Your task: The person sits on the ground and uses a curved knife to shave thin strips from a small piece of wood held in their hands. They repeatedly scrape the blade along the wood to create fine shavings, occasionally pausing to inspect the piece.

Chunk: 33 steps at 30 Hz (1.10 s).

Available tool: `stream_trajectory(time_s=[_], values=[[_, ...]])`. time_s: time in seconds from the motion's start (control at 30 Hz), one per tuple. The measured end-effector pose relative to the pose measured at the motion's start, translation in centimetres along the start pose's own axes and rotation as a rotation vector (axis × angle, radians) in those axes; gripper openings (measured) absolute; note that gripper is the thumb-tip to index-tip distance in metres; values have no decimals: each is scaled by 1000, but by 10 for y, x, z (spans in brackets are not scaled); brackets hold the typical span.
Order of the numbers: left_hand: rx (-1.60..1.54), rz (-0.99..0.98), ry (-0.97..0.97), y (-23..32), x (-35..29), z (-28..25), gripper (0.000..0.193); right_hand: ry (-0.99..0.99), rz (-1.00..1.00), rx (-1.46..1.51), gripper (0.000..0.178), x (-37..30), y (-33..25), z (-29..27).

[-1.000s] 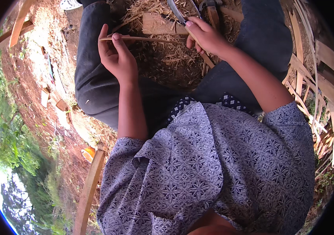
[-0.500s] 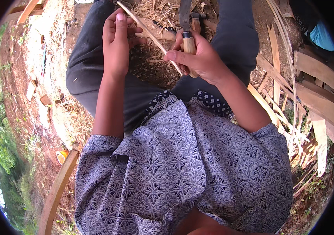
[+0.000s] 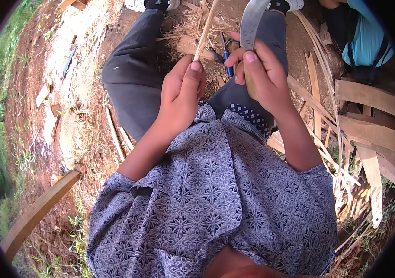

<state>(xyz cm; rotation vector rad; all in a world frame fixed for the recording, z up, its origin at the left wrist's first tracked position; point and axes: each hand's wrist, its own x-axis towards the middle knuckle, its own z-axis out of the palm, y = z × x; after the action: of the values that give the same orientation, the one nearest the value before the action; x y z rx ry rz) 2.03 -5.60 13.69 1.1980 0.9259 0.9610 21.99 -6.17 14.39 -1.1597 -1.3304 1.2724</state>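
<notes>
My left hand [image 3: 181, 92] is closed round the near end of a thin pale wooden strip [image 3: 206, 30], which points up and away past the top edge of the view. To its right, my right hand [image 3: 268, 78] grips a knife [image 3: 251, 24] by its light wooden handle. The broad, curved grey blade points away from me, apart from the strip. Some fingers of the right hand are lifted off the handle. Between my legs, a slim blue-handled tool [image 3: 229, 70] lies on the ground beside a wood block [image 3: 189, 45].
Wood shavings [image 3: 179, 31] litter the ground between my feet. Curved planks [image 3: 369, 96] and long thin strips [image 3: 315, 83] are piled at the right. Another person in turquoise clothing [image 3: 369, 39] is at the far right. A curved timber [image 3: 42, 208] stands at the lower left.
My left hand has gone from the strip's far end to its near end. The right hand has let go of the strip and moved right with the knife. The view has shifted.
</notes>
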Motion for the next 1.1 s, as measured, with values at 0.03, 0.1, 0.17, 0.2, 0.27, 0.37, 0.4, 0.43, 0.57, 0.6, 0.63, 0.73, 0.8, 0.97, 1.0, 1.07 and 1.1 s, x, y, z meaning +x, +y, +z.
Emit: stream_trajectory(time_s=[0.03,0.1,0.17,0.2,0.27,0.37,0.4,0.43,0.57,0.6,0.63,0.73,0.8,0.97,1.0,1.07,1.1], values=[[20,30,4,3,-2,-2,34,-1,-19,-47,40,-7,-3,4],[63,84,8,5,-5,-1,33,-83,-39,-124,45,-20,-10,4],[91,152,7,7,-6,1,34,-140,-33,-26,44,-25,-15,6],[158,178,10,9,-7,1,34,-166,-25,21,43,-28,-16,7],[292,231,19,15,-8,0,34,-117,-29,-44,40,-31,-20,11],[397,294,4,25,-17,2,31,-107,-83,-150,38,-31,-33,18],[426,331,-8,27,-18,2,31,-109,-99,-160,37,-32,-36,18],[456,368,-17,28,-19,3,30,-112,-114,-171,37,-33,-37,19],[525,526,-18,29,-18,2,32,-105,-225,-253,33,-27,-40,18],[557,530,-21,30,-19,1,32,-112,-224,-271,32,-27,-44,17],[589,534,-24,31,-20,0,33,-120,-223,-289,32,-27,-46,17],[650,604,-11,33,-23,-2,32,-112,-290,-265,30,-25,-44,19],[665,637,-18,34,-24,-4,30,-122,-295,-284,29,-24,-49,19],[652,647,-64,34,-24,-6,23,-144,-267,-272,29,-28,-47,20],[654,651,-69,33,-24,-6,23,-134,-302,-267,29,-27,-45,21],[658,659,-78,32,-23,-7,23,-110,-359,-267,30,-26,-41,22],[656,674,-61,31,-24,-6,23,-95,-380,-274,30,-25,-40,22]])
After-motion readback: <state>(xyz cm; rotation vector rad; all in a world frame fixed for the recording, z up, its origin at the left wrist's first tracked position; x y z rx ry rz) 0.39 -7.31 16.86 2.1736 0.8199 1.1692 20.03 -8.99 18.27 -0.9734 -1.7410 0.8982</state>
